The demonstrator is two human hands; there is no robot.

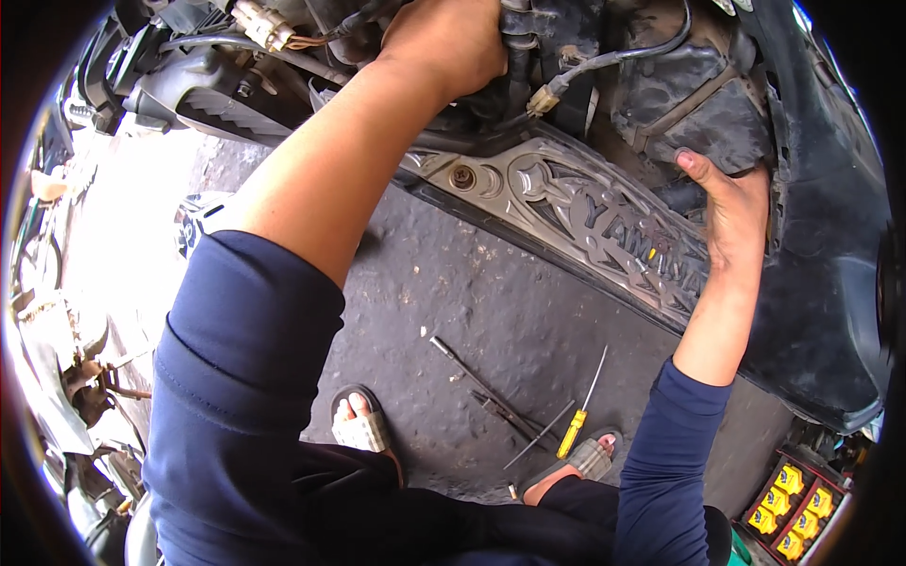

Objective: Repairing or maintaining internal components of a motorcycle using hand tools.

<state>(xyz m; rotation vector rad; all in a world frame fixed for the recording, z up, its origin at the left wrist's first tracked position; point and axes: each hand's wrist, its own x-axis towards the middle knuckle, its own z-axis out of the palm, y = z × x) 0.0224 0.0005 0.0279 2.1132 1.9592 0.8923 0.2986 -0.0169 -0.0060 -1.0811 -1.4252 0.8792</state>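
Thumb spread, the right hand (pixel 734 215) sits just left of a long dark panel (pixel 819 245), its grip and the farther left hand's (pixel 448 42) hidden.

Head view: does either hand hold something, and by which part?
It cannot be told: fingers of left hand and right hand are hidden, except the right thumb.

Rough dark grey floor (pixel 444 283), yellow-handled screwdriver (pixel 574 430), long bar (pixel 472 375) and thin rod (pixel 540 435) lying on it, sandalled feet (pixel 363 432)

Rolled navy sleeves (pixel 250 358); black trousers (pixel 354 476); checked open-toed sandals (pixel 361 434)
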